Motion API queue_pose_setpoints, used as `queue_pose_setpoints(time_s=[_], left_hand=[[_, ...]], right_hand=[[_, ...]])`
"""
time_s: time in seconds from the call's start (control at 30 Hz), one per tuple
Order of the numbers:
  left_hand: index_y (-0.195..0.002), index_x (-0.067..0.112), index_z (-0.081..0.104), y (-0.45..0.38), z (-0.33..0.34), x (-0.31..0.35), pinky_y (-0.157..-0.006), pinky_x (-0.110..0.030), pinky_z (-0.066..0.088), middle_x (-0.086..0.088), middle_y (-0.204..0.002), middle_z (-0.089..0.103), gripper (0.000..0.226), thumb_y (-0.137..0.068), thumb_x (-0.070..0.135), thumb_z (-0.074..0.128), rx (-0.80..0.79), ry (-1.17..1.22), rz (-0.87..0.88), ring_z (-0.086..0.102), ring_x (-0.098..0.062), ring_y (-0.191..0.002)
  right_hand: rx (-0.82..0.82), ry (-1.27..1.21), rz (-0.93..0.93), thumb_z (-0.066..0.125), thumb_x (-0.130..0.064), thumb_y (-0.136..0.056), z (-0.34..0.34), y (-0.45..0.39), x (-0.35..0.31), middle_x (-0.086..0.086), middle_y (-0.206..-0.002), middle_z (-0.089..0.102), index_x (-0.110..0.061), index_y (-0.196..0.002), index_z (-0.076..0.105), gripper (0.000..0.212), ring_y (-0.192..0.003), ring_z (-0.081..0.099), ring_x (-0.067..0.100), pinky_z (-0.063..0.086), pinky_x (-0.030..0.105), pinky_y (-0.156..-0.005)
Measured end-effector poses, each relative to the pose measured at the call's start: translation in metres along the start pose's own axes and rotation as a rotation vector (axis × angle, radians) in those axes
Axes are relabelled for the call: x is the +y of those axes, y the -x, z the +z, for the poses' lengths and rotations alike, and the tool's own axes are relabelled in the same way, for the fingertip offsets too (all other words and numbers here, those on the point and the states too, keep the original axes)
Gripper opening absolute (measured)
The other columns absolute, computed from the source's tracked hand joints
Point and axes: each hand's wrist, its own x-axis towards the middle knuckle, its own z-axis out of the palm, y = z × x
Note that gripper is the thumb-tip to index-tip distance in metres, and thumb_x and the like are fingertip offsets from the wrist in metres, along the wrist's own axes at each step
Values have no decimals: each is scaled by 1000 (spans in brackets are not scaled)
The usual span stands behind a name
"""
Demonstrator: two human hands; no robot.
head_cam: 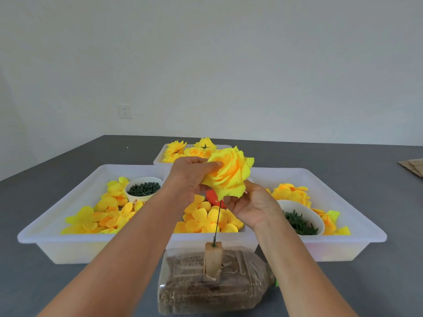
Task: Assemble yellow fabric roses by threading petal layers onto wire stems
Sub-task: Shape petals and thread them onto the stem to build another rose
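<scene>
Yellow fabric rose (pixel 229 175) held high over the work table (pixel 45 277), threaded on a thin dark wire stem (pixel 217 221) rising from a small wooden block (pixel 213 259) seated on a plastic bottle of brown fill (pixel 206 291). Left hand (pixel 190 177) gripping the bloom from its left side, fingers curled into the outer petals. Right hand (pixel 251 205) cupped just under and right of the flower, fingertips at the petal base where the wire enters; whether pinching the wire itself cannot be told, that spot being hidden by petals. Stem's long axis near upright, leaning slightly right toward the top, bloom directly above the block, so any lift or push judged to run along that line. Right hand nearer the wire, left nearer the bloom's face. Loose petal layers (pixel 206 220) lying in the white tray (pixel 247 239) directly behind the stem, finished roses (pixel 194 152) in the far tray (pixel 160 156), green parts in two white cups (pixel 143 188).
</scene>
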Motion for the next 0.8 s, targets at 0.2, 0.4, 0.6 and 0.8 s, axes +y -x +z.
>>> queue_pose_setpoints(time_s=[0.2,0.4,0.6,0.8], left_hand=[[-97,-2,63,-18,-6,7,-56,-37,56,-17,-95,65,24,-76,2,73,49,-35,-11,64,-26,-78],[-94,0,62,-33,-13,9,-61,-37,58,-15,-91,66,19,-78,3,71,8,-20,18,65,-23,-73],[-89,7,62,-49,-24,-1,-53,-23,56,-8,-76,66,7,-90,11,57,-116,206,-73,61,-19,-64],[-84,3,61,-69,-36,-12,-46,-13,48,-8,-73,60,15,-83,-12,57,-12,185,-22,56,-9,-53]], right_hand=[[-159,288,-213,66,-1,-57,-9,-18,-3,7,-65,70,-7,-70,72,16,-56,66,17,53,23,-49],[-154,640,-468,75,-20,-63,-14,-42,2,-1,-67,71,-21,-64,76,3,-68,65,14,55,27,-70],[-220,409,-415,61,8,-79,-11,-68,3,2,-65,70,-15,-64,76,31,-61,67,10,53,18,-60],[-151,760,-515,71,-8,-79,-23,-84,12,-2,-71,72,-22,-72,76,17,-66,64,8,52,20,-57]])
